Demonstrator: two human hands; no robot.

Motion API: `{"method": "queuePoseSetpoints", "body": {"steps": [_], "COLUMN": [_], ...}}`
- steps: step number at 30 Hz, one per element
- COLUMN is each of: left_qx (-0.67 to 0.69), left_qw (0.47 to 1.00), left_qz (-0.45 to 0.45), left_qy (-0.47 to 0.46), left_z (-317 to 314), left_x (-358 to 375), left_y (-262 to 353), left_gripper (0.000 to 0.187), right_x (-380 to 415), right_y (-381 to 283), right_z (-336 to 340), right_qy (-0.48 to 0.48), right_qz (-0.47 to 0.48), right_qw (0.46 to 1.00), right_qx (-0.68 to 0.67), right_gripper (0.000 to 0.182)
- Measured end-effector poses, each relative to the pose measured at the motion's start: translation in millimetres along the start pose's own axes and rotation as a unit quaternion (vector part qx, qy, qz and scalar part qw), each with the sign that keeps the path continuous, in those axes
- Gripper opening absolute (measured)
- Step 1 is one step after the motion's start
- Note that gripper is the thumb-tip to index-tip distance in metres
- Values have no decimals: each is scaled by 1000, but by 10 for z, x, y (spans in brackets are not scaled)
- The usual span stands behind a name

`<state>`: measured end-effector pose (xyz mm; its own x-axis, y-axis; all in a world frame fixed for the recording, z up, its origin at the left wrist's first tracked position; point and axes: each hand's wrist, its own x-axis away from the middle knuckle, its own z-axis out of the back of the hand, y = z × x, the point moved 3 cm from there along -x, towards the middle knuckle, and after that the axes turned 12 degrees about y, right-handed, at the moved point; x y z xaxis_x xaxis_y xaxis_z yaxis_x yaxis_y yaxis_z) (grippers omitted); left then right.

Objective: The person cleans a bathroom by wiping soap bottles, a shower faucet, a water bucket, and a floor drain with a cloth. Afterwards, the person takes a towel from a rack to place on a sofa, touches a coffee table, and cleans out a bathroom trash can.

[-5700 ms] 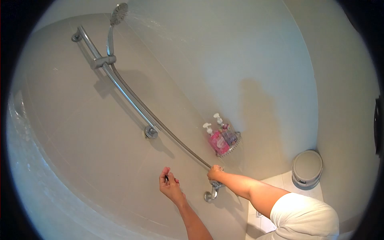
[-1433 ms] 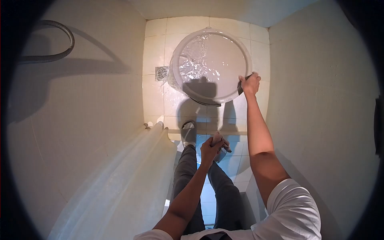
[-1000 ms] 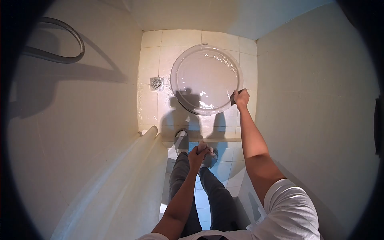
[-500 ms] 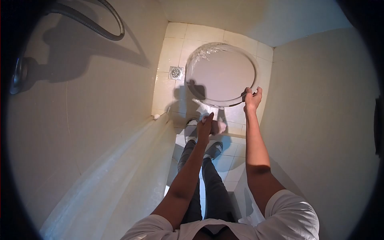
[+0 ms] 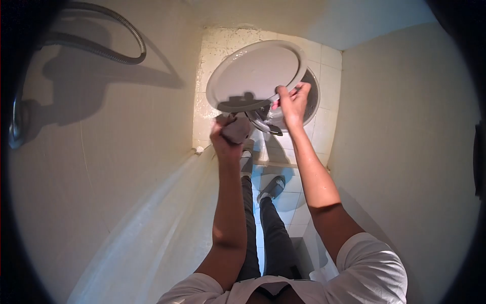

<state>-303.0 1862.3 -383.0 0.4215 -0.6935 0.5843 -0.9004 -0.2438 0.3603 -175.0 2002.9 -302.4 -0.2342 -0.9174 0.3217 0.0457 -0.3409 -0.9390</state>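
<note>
Gray lid (image 5: pixel 253 71) is tilted over the bucket (image 5: pixel 317 101), right hand (image 5: pixel 293 105) pinching its rim, left hand (image 5: pixel 225 143) clutching a bunched cloth (image 5: pixel 236 130), so I'd pinch firmly, wet rims probably slip.

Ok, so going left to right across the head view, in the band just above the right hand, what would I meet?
Shower hose → left wall → round lid → bucket's exposed rim → right wall.
</note>
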Motion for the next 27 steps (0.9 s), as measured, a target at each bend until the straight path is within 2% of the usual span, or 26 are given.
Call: {"method": "queuePoseSetpoints", "body": {"steps": [1,2,4,5,6,7,8,9,10,11,12,13,14,16,17,18,19,20,21,22,23,24,25,26,27], "left_qx": [-14,-19,-152,-205,-255,-279,-302,-324,-343,-347,-389,-428,-433,-491,-528,-528,-553,-575,-584,-585,-580,-575,-573,-577,-581], "left_qw": [994,994,968,965,951,923,885,864,839,838,808,775,774,718,694,697,674,651,641,641,641,640,639,646,652], "left_qz": [0,7,131,36,-60,-80,-102,-155,-210,-209,-237,-265,-265,-351,-353,-348,-358,-369,-373,-371,-391,-413,-416,-395,-376], "left_qy": [106,106,154,161,166,253,338,353,367,367,374,380,378,346,339,338,335,331,329,329,315,300,300,305,310], "left_z": [-242,-121,325,436,526,474,328,230,175,184,200,207,231,247,284,317,309,300,307,383,456,514,523,548,550], "left_x": [148,81,-141,-162,-123,-46,51,78,89,75,69,70,63,82,88,88,103,100,93,60,17,-28,-33,-39,-57], "left_y": [123,150,236,324,410,524,651,747,823,883,952,987,983,1001,996,978,965,945,933,923,914,912,906,870,849], "left_gripper": [20,20,21,25,30,24,18,18,17,17,16,15,15,17,20,20,21,21,21,21,21,21,21,19,18], "right_x": [22,55,273,346,421,434,331,220,196,159,108,30,-25,-60,-92,-117,-239,-450,-684,-848,-1013,-1167,-1193,-1251,-1321], "right_y": [164,406,544,649,815,1006,1274,1519,1717,1897,2016,2205,2406,2445,2476,2457,2552,2636,2767,2945,3124,3367,3482,3574,3512], "right_z": [19,-9,-14,-37,-97,-136,-104,-77,-69,-24,49,85,142,173,199,216,230,248,259,220,70,-76,-163,-221,-317], "right_qy": [20,-33,-78,-69,-106,-145,-139,-135,-122,-98,-96,-176,-249,-242,-259,-275,-316,-316,-327,-307,-307,-163,-8,-14,24], "right_qz": [68,15,-22,-23,-35,-45,-47,184,396,355,352,316,262,289,285,281,304,304,77,-160,-159,-322,-461,-463,-415], "right_qw": [996,997,986,987,980,970,970,974,886,882,883,803,687,699,705,708,711,710,854,916,916,931,881,879,883], "right_qx": [60,-72,-144,-143,-167,-191,-193,7,208,294,293,474,631,607,596,586,550,551,397,204,205,51,-107,-108,-216], "right_gripper": [38,38,41,41,44,48,48,53,61,67,67,62,58,52,47,42,43,43,46,49,49,49,48,48,48]}}
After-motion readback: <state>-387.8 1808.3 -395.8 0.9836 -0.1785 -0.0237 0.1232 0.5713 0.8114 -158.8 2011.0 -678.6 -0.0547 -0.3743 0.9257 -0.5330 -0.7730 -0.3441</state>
